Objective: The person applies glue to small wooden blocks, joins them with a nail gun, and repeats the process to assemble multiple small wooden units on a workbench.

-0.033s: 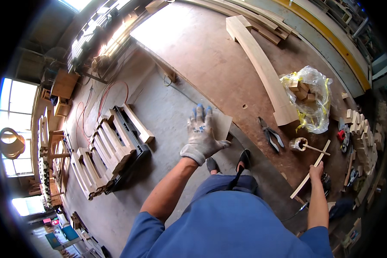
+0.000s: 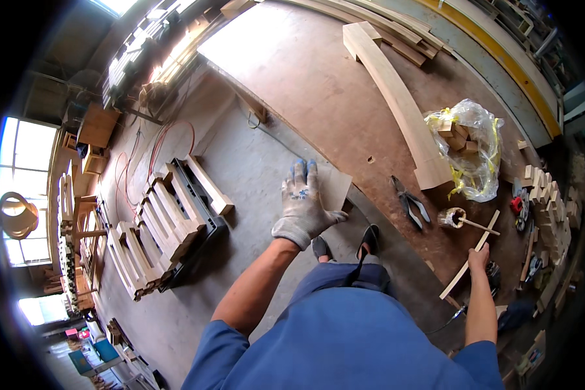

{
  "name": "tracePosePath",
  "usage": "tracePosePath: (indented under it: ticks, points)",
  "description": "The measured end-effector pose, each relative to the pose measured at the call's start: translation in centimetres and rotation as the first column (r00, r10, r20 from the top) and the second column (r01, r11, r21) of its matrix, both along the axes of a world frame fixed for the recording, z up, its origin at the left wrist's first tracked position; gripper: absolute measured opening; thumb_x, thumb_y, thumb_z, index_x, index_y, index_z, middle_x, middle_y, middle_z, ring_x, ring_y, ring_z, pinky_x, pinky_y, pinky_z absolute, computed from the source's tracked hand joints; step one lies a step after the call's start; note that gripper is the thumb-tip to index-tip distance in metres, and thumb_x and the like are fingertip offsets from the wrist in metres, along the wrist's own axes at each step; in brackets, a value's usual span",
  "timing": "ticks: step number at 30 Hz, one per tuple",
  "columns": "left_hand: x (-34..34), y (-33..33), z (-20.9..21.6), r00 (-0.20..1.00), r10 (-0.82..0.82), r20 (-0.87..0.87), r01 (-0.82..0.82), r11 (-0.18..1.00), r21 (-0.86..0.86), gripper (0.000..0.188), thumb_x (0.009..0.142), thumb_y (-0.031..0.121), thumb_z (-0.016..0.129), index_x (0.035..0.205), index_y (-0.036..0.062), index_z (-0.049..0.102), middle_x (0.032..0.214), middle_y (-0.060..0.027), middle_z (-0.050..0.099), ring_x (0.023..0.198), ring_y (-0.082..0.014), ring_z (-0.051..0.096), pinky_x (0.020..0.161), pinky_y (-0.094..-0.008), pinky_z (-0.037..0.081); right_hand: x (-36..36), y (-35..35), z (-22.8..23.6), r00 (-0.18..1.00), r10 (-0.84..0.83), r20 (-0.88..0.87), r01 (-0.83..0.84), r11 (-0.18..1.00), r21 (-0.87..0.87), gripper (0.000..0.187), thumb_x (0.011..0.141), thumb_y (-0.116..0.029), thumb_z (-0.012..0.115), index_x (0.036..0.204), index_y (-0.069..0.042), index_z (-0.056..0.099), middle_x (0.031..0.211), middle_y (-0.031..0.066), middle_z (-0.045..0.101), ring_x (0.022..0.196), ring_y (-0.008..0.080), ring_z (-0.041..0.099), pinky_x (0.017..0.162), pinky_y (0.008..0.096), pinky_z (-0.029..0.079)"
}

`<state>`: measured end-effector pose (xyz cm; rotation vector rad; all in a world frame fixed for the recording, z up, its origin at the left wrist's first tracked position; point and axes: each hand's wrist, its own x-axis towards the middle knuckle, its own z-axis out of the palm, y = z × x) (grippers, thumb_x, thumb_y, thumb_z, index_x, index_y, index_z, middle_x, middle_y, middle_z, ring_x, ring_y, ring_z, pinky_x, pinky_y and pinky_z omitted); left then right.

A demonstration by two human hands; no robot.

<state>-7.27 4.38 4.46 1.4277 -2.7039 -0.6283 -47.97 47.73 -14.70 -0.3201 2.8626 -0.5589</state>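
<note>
My left hand [image 2: 303, 205] wears a pale work glove with blue fingertips. Its fingers are stretched out and the thumb points right, so it is open. A flat piece of light wood [image 2: 335, 189] shows beside and partly behind that hand at the bench edge; whether the palm presses on it is hard to see. My bare right hand [image 2: 478, 259] is closed round a thin wooden strip [image 2: 463, 276], held slantwise at the right. Near the strip's upper end stands a small glue-smeared pot [image 2: 450, 218] with a wooden stick [image 2: 480, 226] poking out of it.
On the brown bench [image 2: 305, 78] lie a long curved wooden part [image 2: 396, 97], pliers [image 2: 409, 203] and a clear plastic bag [image 2: 481, 169] of wood blocks. Several wooden pieces [image 2: 169, 224] sit on a black pallet [image 2: 205, 237] at left. Hoses [image 2: 175, 127] trail over the floor.
The fingers of my left hand have drawn slightly closer together. My right hand and the strip are practically unmoved.
</note>
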Motion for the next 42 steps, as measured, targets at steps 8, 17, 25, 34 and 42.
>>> tracePosePath:
  ticks: [8,17,25,34,42]
  points:
    - [2.3,-2.9,0.6,0.958,-0.287,-0.006,0.287,0.957,0.039,0.107,0.069,0.019,0.087,0.161,0.0059,0.035,0.164,-0.026,0.036,0.151,-0.0447,0.037,0.125,-0.0491,0.036,-1.2,0.2,-1.2,0.999,0.046,-0.018,-0.044,0.992,0.122,0.036,0.081,-0.005,0.073,0.116,-0.004,0.066,0.108,0.0238,0.075,0.106,0.0462,0.07,0.094,0.0512,0.054]
    - [3.3,-3.5,-0.2,0.944,-0.32,-0.075,0.326,0.94,0.097,0.119,0.064,0.024,0.097,0.163,0.0068,0.033,0.166,-0.0257,0.032,0.155,-0.0451,0.029,0.128,-0.0499,0.032,0.2,-0.7,-0.3,0.999,0.041,-0.005,-0.038,0.964,0.263,0.061,0.08,-0.013,0.082,0.135,0.0,0.058,0.123,0.0283,0.066,0.12,0.0476,0.062,0.104,0.0515,0.049]
    - [4.3,-2.5,0.2,0.959,-0.255,-0.127,0.266,0.961,0.078,0.129,0.06,0.031,0.101,0.164,0.0049,0.03,0.167,-0.03,0.028,0.156,-0.0514,0.025,0.128,-0.0553,0.028,5.9,-0.6,2.3,0.972,0.082,-0.219,-0.058,0.992,0.113,0.057,0.085,-0.02,0.083,0.134,-0.003,0.059,0.128,0.0253,0.061,0.124,0.0438,0.058,0.104,0.0531,0.046]
    - [3.6,-0.8,-1.2,0.925,-0.266,-0.269,0.232,0.961,-0.152,0.121,0.056,0.042,0.102,0.156,0.0058,0.044,0.161,-0.0294,0.039,0.152,-0.0526,0.031,0.124,-0.0616,0.029,12.9,-12.5,16.8,0.731,0.454,-0.509,-0.62,0.754,-0.218,0.018,0.089,-0.013,0.079,0.08,-0.006,0.065,0.071,0.0121,0.06,0.064,0.0349,0.063,0.057,0.0427,0.049]
    - [1.2,2.0,0.6,0.909,-0.255,-0.329,0.175,0.951,-0.254,0.106,0.066,0.038,0.097,0.153,0.0046,0.047,0.16,-0.0296,0.041,0.15,-0.0526,0.033,0.124,-0.0632,0.028,-2.6,-24.4,20.1,0.784,0.578,-0.227,-0.57,0.815,0.107,0.023,0.091,-0.019,0.073,0.11,-0.007,0.072,0.115,0.0186,0.07,0.105,0.0389,0.07,0.089,0.0479,0.058]
